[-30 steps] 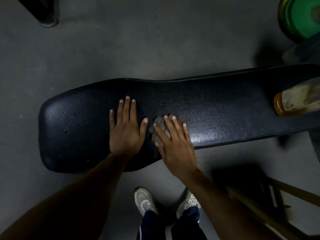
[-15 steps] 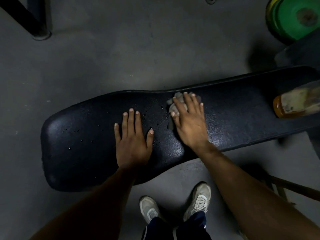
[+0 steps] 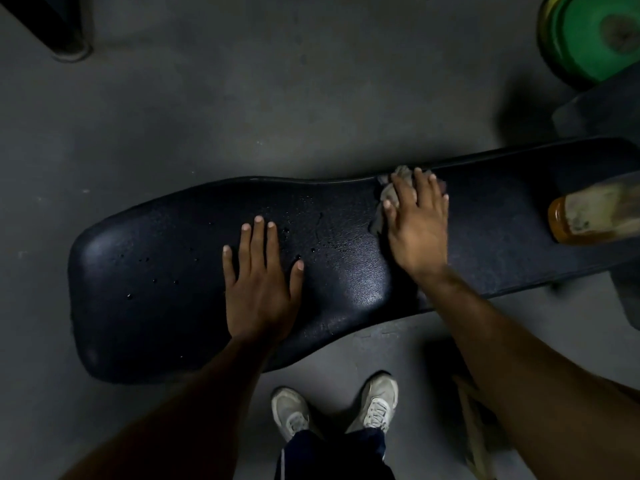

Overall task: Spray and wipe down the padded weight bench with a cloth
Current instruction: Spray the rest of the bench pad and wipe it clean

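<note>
So the big thing here is the black padded vinyl weight bench worktop (image 3: 346, 271), running across the middle of the view from about 9 o'clock to 3 o'clock over a grey concrete floor (image 3: 242, 116). Looks like the wiping step is in hand: spray droplets are beaded over the wider end of the pad around 8 to 9 o'clock, and nothing is touching them there.

The person's left hand (image 3: 258, 289) is flat on the pad near centre, fingers straight and spread, holding nothing, probably just bracing. The right hand (image 3: 417, 225) sits out at roughly 2 o'clock near the far edge of the pad, fingers laid flat and pressing down on a crumpled grey cloth (image 3: 389, 195), which pokes out past the fingertips and on the thumb side. The two hands are well apart.

An amber plastic bottle with a pale label (image 3: 588, 216) lies on its side on the pad at 3 o'clock, blurry, presumably the spray.

Next move, as a guess: drag the cloth back toward 9 o'clock through the droplets, which would mean lifting the left hand out of the way.
</note>
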Motion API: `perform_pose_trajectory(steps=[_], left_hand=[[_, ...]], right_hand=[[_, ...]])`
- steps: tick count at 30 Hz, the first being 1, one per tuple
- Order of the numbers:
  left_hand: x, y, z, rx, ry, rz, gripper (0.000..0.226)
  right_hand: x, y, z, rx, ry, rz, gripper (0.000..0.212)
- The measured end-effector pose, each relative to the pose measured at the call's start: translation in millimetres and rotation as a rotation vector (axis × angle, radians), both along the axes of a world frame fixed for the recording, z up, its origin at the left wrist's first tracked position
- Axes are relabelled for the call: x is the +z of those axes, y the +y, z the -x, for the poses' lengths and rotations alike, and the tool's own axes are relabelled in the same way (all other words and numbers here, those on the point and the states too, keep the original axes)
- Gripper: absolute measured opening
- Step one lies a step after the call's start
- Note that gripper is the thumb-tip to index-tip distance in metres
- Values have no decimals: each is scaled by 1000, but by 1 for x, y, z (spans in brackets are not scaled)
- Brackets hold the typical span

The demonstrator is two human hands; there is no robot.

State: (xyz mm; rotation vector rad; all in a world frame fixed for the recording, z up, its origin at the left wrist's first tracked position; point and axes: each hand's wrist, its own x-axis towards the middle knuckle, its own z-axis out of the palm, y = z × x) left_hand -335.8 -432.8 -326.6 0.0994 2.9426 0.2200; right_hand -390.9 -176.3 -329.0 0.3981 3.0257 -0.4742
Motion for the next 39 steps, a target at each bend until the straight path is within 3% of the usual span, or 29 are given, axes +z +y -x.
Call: perform_pose_trajectory(steps=[6,11,16,19,25,31,35,39], left_hand=[[-2,0,-1,2,-24,34,74],[-3,-1,-2,10,-14,24,74],[-3,0,-2,22,-8,6,74],[-2,0,-1,26,-10,9,75],[-4,0,-1,12,-19,34,74],[-4,0,-1,5,-19,23,74],[-3,0,-1,8,-16,8,74],[-3,1,-1,10,4,-10,73]], right_hand=[[-2,-82,26,335,67,35,50],[1,-62,-15,515,29,-24,55],[1,-16,-7,312,9,-44,52],[0,-31,29,212,13,-2,52],[0,-94,28,421,60,38,50],[4,-62,-56,481,-12,-77,58],[1,-30,-66,274,15,-77,54],[0,-51,-47,71,34,1,54]])
